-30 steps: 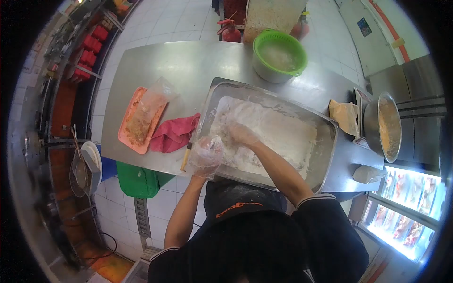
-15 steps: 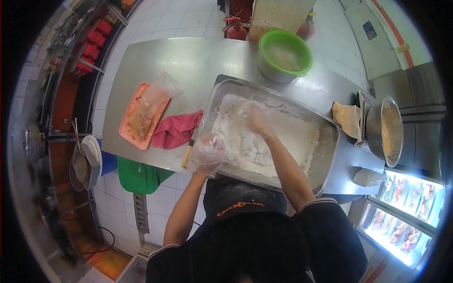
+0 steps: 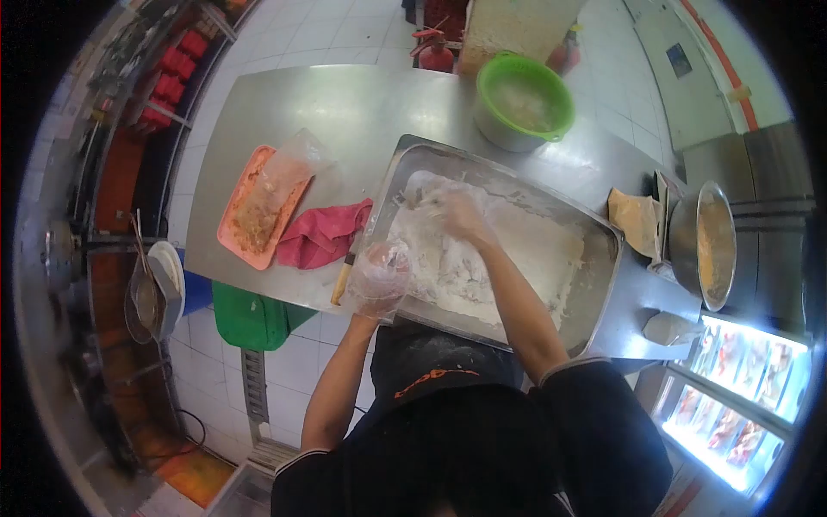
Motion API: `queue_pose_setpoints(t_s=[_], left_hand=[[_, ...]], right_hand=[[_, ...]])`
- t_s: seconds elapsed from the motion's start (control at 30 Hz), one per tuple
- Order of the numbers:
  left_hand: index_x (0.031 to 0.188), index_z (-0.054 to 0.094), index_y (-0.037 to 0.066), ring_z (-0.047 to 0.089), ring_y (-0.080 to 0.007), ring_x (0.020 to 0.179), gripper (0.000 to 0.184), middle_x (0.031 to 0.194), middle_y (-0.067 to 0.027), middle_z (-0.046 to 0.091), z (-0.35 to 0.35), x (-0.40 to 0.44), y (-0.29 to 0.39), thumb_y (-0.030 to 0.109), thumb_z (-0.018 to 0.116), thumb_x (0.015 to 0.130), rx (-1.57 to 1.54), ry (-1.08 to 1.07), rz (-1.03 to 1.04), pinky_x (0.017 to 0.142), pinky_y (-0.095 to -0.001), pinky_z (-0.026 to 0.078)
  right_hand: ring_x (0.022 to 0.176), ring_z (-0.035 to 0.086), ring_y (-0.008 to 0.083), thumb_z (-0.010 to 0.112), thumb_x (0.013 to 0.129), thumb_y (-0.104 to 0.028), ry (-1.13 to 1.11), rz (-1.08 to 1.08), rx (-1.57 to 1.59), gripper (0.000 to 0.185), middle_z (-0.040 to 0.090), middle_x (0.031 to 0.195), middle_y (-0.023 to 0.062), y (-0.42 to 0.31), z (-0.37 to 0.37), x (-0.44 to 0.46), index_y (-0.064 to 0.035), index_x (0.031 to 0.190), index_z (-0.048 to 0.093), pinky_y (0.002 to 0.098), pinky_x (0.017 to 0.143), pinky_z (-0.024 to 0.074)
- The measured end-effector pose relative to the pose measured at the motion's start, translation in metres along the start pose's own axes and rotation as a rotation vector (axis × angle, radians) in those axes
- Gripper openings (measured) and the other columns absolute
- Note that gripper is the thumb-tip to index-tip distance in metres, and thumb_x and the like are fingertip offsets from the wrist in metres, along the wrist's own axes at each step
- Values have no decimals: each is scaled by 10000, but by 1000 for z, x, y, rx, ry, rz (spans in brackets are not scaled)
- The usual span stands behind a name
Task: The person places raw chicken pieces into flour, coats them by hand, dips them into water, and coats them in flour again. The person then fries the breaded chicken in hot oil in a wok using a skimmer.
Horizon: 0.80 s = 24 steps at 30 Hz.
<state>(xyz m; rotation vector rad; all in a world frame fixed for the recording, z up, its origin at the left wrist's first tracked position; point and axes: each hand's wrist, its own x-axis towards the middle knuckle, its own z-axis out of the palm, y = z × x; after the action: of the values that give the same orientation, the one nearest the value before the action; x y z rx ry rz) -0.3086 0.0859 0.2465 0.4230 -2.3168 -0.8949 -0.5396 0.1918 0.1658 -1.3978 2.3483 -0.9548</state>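
A deep metal tray holds white flour, with flour-coated pieces heaped in its left half. My left hand, in a clear plastic glove, rests at the tray's near left corner, its fingers curled on the rim. Over the heap is my right hand, dusted with flour and smeared by motion, so its fingers and anything in them cannot be made out. A yellow handle lies against the tray's left side, just beyond my left hand.
Left of the tray lie a pink cloth and an orange-pink tray with food scraps and a plastic bag. A green colander in a pot stands at the back. A metal bowl sits at the right.
My right hand has shifted slightly left and up over the floury heap and is more blurred. My left hand stays at the tray's corner.
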Motion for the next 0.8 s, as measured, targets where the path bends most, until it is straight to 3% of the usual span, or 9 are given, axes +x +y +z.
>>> queue_pose_setpoints(t_s=[0.07,0.17,0.23,0.37,0.43,0.53,0.67,0.73,0.8], left_hand=[[941,656,79,632,-339,785,144,864,-127,651,-4,8,2,138,710,821,3,0,0,711,-447,509],[942,659,75,636,-335,776,140,858,-131,653,-8,5,10,141,705,827,-15,-57,-10,701,-434,513],[954,675,73,646,-304,779,132,869,-116,670,-4,7,7,137,698,841,-9,-58,-26,715,-411,520],[917,680,64,643,-309,740,99,826,-117,669,-6,5,11,133,691,847,-49,-32,-7,689,-406,519],[908,682,64,641,-310,732,97,818,-113,670,-7,10,17,137,695,846,-102,-20,-20,688,-408,519],[946,654,81,625,-361,785,164,876,-148,648,-9,10,16,151,713,810,-20,-88,-44,698,-457,504],[905,650,82,616,-367,758,127,834,-142,638,-6,8,12,162,704,823,6,10,-16,692,-458,502],[897,649,81,614,-369,755,122,825,-141,636,-8,6,15,165,703,826,-15,46,-38,692,-460,501],[903,649,82,613,-368,766,130,839,-140,638,-12,12,24,173,706,830,-13,-13,-130,699,-465,501]], right_hand=[[958,661,420,624,893,-271,101,98,41,280,684,980,269,-22,-43,-16,-24,1020,660,511,821,517],[983,650,436,600,916,-258,-138,321,-191,327,680,1019,273,-42,-81,-50,-18,1135,635,539,818,498],[1042,631,440,580,930,-306,0,522,-228,437,625,1194,286,-29,-80,-58,4,1238,581,523,909,500],[940,653,459,625,906,-322,53,504,-196,421,682,1010,273,-22,-45,-61,-16,1191,589,554,815,510],[928,667,437,629,876,-273,283,-77,-333,366,684,1008,267,-12,-13,-58,-12,1133,622,548,819,518],[899,676,415,628,846,-225,-61,243,-450,293,696,977,233,-1,29,-51,-16,1050,659,525,776,534],[856,670,421,621,839,-204,17,7,-284,218,695,909,222,9,-4,-49,-21,948,666,516,728,540],[807,664,432,631,841,-204,84,471,-356,215,688,862,224,-27,-52,-50,-15,938,665,510,701,538],[810,666,436,642,844,-216,53,374,-364,226,683,867,240,-31,-72,-66,-11,933,671,515,712,535]])
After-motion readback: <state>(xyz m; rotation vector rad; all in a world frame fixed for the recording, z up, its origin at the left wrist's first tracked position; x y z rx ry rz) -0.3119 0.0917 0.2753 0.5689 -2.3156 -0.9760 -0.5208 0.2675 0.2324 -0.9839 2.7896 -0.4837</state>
